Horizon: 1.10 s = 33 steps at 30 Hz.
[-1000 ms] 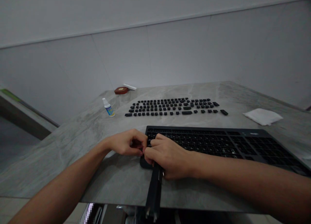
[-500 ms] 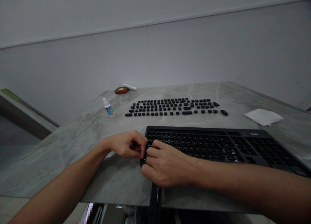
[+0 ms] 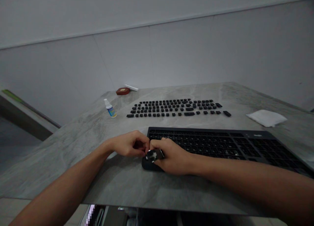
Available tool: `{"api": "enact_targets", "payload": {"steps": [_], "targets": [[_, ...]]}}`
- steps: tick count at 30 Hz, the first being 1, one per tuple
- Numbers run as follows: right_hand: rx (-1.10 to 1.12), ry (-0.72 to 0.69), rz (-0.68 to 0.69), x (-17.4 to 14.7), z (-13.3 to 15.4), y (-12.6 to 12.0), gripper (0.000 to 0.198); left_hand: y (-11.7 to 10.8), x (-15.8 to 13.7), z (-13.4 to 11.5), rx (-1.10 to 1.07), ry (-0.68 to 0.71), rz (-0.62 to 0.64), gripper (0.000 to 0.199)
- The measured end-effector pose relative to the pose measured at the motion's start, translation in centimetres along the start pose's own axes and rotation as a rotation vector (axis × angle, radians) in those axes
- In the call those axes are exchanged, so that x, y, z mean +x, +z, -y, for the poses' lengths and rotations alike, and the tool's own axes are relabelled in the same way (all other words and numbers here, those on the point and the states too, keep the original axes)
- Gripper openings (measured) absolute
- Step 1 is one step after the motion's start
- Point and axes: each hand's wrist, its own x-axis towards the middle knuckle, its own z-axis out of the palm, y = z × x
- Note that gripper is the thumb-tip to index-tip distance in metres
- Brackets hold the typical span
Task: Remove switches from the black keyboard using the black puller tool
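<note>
In the head view, 2 bare hands meet over the left end of the black keyboard (image 3: 201, 142), which lies near the front edge of the grey table (image 3: 122, 190). The right hand (image 3: 171, 155) holds a dark piece (image 3: 158, 153), its fingers curled closely around it. The end with small shiny parts faces the camera, above the keyboard's front left corner. The left hand (image 3: 131, 143) rests just left of that corner, palm side inward, thumb and fingers bent into a narrow pinch; its tips come right up to the piece and the other hand. I cannot tell whether they grip anything.

The keyboard shows rows of dark sockets, with a thin metal wire visible right of the right hand. Beyond it, black keycaps (image 3: 169, 106) stand apart in rows on the table, some long, most small and square. Left of these is an upright spray bottle (image 3: 111, 111), white-topped with a blue label. Behind the bottle, a red box (image 3: 123, 91) sits beside a white strip (image 3: 131, 87). A white cloth (image 3: 266, 118) lies to the right, behind the keyboard.
</note>
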Motion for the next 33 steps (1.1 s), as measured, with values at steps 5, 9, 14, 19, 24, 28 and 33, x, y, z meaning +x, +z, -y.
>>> {"api": "enact_targets", "payload": {"steps": [5,9,14,19,24,28,33], "targets": [[0.091,0.002,-0.027,0.2,0.1,0.0,0.012,0.3,0.1,-0.2,0.042,0.030,-0.011,0.014],[0.081,-0.010,-0.037,0.2,0.5,0.1,0.009,0.9,0.6,-0.3,0.117,0.144,-0.057,0.010],[-0.065,-0.029,0.009,0.0,1.0,0.3,0.017,1.2,0.7,-0.6,0.149,0.223,-0.083,0.013],[-0.097,-0.009,0.009,-0.2,1.3,0.3,0.018,1.2,0.6,-0.5,0.122,0.223,-0.081,0.016],[-0.003,0.030,-0.029,-0.2,1.4,0.2,0.008,1.2,0.7,0.6,0.109,0.202,-0.079,0.015],[0.014,0.026,-0.022,-0.1,1.4,0.2,0.009,1.2,0.6,0.7,0.134,0.206,-0.074,0.015],[0.042,0.013,-0.160,-0.4,1.2,0.2,0.008,1.3,0.6,-0.3,0.102,0.166,-0.124,0.017]]}}
